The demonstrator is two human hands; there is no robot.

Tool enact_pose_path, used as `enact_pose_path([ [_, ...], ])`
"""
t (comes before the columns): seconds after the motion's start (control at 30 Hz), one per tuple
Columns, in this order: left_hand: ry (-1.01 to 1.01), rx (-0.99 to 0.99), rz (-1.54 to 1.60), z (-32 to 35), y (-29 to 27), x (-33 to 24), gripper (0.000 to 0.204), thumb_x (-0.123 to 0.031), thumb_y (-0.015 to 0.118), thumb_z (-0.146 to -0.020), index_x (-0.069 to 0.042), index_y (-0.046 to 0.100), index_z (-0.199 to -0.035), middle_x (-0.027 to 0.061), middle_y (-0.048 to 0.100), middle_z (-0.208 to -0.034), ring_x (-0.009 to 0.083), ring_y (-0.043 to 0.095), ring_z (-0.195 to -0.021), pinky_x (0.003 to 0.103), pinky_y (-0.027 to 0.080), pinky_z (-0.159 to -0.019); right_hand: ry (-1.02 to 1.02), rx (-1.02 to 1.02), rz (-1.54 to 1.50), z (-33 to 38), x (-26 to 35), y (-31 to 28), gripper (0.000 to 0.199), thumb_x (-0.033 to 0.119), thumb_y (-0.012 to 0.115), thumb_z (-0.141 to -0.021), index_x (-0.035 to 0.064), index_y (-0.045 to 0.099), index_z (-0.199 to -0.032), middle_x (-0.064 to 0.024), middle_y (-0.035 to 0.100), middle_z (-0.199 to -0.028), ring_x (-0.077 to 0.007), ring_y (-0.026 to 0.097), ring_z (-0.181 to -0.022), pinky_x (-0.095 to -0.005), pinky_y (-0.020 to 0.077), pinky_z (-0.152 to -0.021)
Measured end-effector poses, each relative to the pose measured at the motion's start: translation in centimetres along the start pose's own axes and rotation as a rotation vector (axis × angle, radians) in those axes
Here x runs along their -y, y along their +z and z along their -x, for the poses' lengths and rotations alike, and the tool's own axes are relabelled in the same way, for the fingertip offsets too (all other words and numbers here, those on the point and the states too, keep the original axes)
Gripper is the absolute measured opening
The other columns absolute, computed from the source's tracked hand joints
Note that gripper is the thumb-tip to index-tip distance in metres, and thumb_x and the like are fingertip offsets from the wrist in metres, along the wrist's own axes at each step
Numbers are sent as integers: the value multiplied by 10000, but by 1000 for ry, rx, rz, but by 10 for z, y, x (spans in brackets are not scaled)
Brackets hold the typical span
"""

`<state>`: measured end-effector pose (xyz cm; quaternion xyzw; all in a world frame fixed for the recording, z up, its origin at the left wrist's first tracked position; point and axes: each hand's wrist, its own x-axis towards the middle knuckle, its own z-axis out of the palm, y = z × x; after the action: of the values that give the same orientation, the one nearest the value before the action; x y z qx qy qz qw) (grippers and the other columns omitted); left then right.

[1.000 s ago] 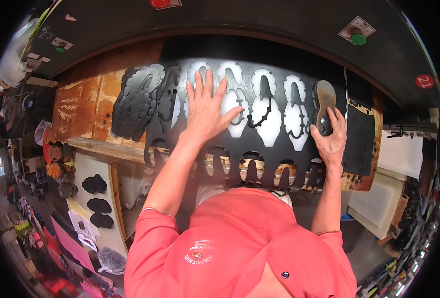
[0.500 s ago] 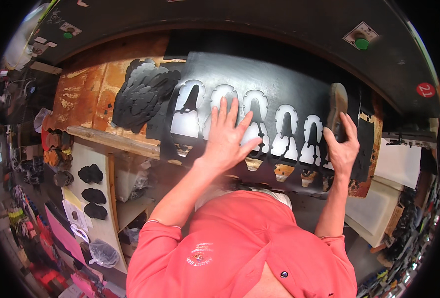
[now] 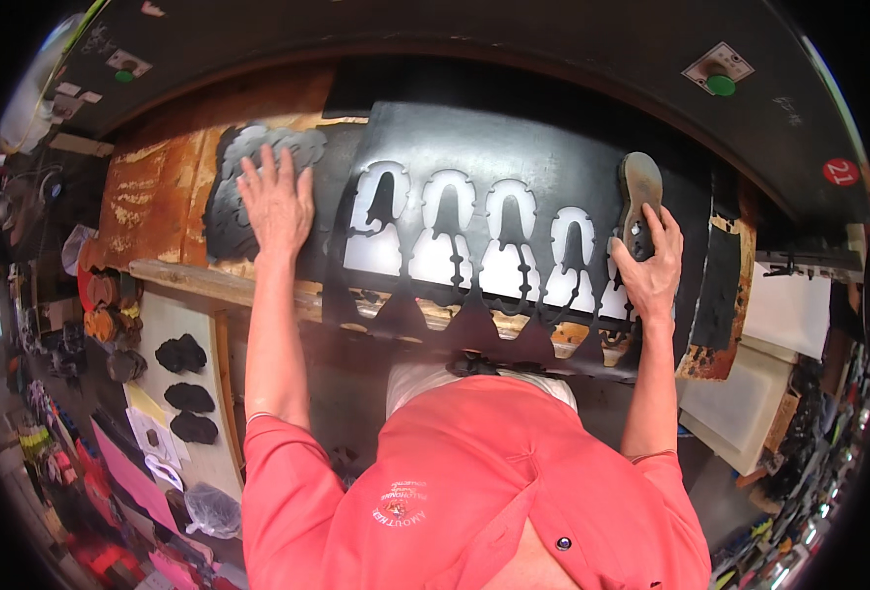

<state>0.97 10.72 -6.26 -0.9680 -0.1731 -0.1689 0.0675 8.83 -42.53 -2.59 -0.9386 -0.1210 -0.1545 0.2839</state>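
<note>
My left hand (image 3: 280,216) rests with fingers spread on a heap of dark grey cut pieces (image 3: 227,211) at the left of the worktop. My right hand (image 3: 653,280) is closed around the lower side of a sole-shaped cutting die (image 3: 641,177), which is at the right part of a smooth black sheet (image 3: 494,138). The die's underside is hidden, so I cannot tell if it touches the sheet. Along the sheet's near edge runs a row of sole-shaped cut-outs (image 3: 510,202), with a white surface showing through. Ragged strips of the sheet hang over the front edge.
A dark machine beam (image 3: 514,34) with green buttons (image 3: 720,85) spans the far side. The worn wooden worktop (image 3: 150,197) has a front rail (image 3: 194,280). Left of me, a pale board (image 3: 174,324) carries dark pieces and a plastic bag (image 3: 214,509). A pale cabinet (image 3: 735,403) stands at right.
My left hand has gone from the cut-outs leftward onto the heap of pieces. The die in my right hand has shifted left and now shows its broad face instead of its side.
</note>
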Motion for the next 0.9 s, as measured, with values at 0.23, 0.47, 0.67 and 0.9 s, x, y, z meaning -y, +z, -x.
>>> enact_pose_path([
  [0.23,71,-9,664,-26,-33,-68,561,-335,563,-1104,43,555,-1519,297,457,-1626,447,378,-1556,495,287,-1290,13,-9,1,2,-3,2,669,184,823,-759,14,673,-1388,-251,562,-1471,-419,544,-1321,-496,473,-1108],
  [0.47,168,241,654,-11,-51,-107,630,-224,727,-1010,102,512,-1504,353,421,-1615,469,444,-1499,468,415,-1223,-59,21,-1,15,-11,-16,667,118,834,-738,9,673,-1376,-237,593,-1464,-427,598,-1278,-489,505,-1082],
  [0.67,297,166,559,42,-73,-117,603,-174,755,-982,69,545,-1492,324,436,-1622,492,352,-1554,552,330,-1267,-87,97,21,43,-23,-43,705,87,836,-717,39,658,-1397,-218,575,-1499,-412,579,-1337,-481,502,-1107],
  [0.9,349,123,631,9,-76,-103,574,-187,742,-997,85,553,-1465,287,494,-1596,494,392,-1533,578,319,-1269,-48,120,29,45,-28,-45,709,83,839,-707,44,667,-1394,-209,571,-1507,-398,576,-1347,-467,505,-1110],
])
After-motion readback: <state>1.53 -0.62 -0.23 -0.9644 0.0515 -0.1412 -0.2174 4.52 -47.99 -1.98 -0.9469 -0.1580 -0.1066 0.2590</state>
